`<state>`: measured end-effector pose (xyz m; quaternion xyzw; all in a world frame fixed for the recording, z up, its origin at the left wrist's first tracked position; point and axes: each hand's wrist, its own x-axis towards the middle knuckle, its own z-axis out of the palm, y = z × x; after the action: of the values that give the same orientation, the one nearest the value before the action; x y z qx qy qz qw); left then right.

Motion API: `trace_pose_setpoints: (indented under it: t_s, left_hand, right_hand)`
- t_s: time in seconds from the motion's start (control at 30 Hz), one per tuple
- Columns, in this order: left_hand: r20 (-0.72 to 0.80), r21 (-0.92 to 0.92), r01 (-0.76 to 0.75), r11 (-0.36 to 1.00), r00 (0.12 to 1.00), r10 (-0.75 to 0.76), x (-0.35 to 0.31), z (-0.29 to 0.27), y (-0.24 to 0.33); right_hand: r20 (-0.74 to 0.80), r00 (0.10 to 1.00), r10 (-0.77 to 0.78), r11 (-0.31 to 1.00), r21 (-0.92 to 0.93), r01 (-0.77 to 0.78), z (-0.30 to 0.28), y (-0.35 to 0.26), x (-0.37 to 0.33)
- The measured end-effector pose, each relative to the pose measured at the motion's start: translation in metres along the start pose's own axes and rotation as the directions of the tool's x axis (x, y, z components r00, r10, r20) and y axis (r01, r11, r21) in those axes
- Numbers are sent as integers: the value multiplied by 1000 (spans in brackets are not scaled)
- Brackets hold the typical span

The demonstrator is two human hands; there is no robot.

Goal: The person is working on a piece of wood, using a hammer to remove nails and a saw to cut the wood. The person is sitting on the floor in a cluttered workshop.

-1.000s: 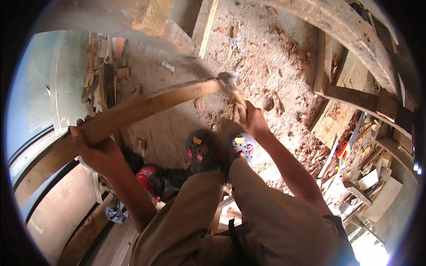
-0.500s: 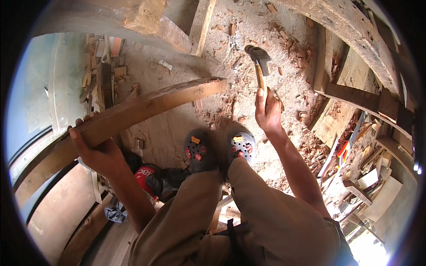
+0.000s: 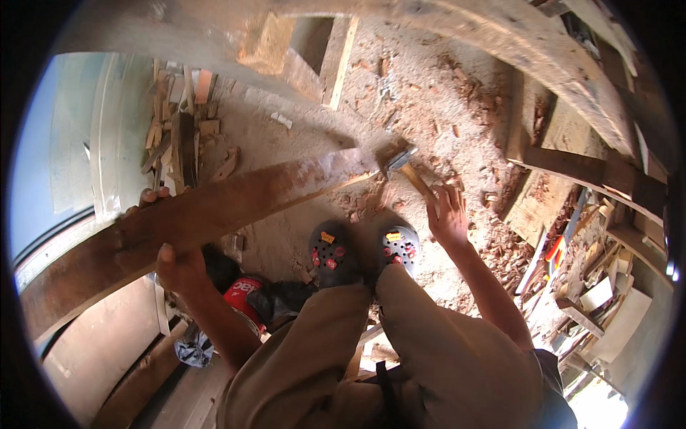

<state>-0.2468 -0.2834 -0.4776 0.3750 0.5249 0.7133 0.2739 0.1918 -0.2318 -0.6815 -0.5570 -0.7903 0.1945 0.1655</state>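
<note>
"What's sitting nearest the camera?"

"Two legs in brown cloth trousers (image 3: 307, 343) are reaching toward dark grey, perforated rubber clogs (image 3: 332, 261) with red and yellow ornaments. A red, rounded container (image 3: 243, 294) is sitting left of the legs."

"And the left hand (image 3: 182, 270)?"

"It's clamping a long, flat, brown wooden timber (image 3: 214, 218), thumb pressing the near edge, fingertips coming over the far one. The timber is slanting across the person's front, its free end pointing past the clogs."

"What's changing?"

"The timber is turning: compared with half a second ago, it's now showing a broad, darker face instead of a narrower, paler side. The hammer is coming back toward the free end."

"Who's holding that?"

"The right hand (image 3: 449, 218) is gripping the handle of a grey-headed hammer with a tan wooden handle (image 3: 415, 177), fingers bending loosely. The head is hovering just beside the timber's end; whether they're touching, I can't make out."

"Meaning?"

"My reading: the turn is presenting a different face to the hammer."

"Farther off?"

"Wood offcuts (image 3: 182, 146) are cluttering the left, dusty, rubble-strewn ground (image 3: 429, 93) is spreading ahead, and a heavy, pale wooden beam (image 3: 543, 64) is crossing the upper right."
</note>
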Motion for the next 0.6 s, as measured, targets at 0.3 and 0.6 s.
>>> trace_pose_setpoints:
  t_s: [0.3, 0.6]
  left_hand:
    - [442, 430, -23, 903, 877, -189, 12, 42, 82]
    - [624, 433, -15, 901, 726, -288, -38, 68, 112]
  right_hand:
    - [68, 996, -64, 991, 124, 55, -121, -50, 93]
    - [132, 943, -305, 919, 299, 256, -329, -204, 96]
